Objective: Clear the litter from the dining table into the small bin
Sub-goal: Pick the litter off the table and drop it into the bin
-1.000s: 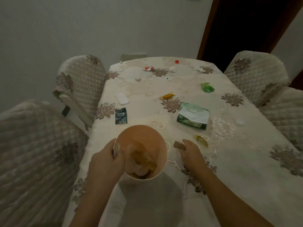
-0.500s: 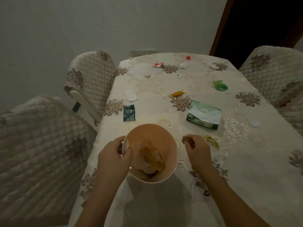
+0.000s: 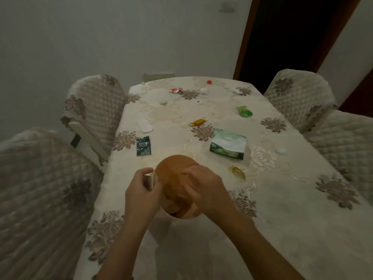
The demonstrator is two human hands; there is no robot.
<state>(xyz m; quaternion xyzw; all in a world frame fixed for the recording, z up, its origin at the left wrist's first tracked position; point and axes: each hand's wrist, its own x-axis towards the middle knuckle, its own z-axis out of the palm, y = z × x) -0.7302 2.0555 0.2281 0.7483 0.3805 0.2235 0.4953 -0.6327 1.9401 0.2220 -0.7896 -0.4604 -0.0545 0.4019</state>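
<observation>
Near the front edge of the dining table, toward its left side, I have the small bin standing on the cloth, its mouth tilted up at the camera. My left hand is clamped on the bin's left rim, steadying it. My right hand sits over the mouth with the fingers curled downward — I cannot tell whether they are closed on a scrap or have already let go, since the palm hides what is under them. Some crumpled material shows low inside the bin, so I judge a few pieces are already in.

Most of the work looks left. Just right of the bin lies a yellowish wrapper; beyond it sits a green tissue pack, which may not be litter at all. By the left edge are a dark green packet and a white scrap. Mid-table there is a gold sweet wrapper and a green wrapper. Toward the far edge I see a red and white wrapper, a red cap and a few small white bits — too small to identify. A white cap rests near the right edge.
</observation>
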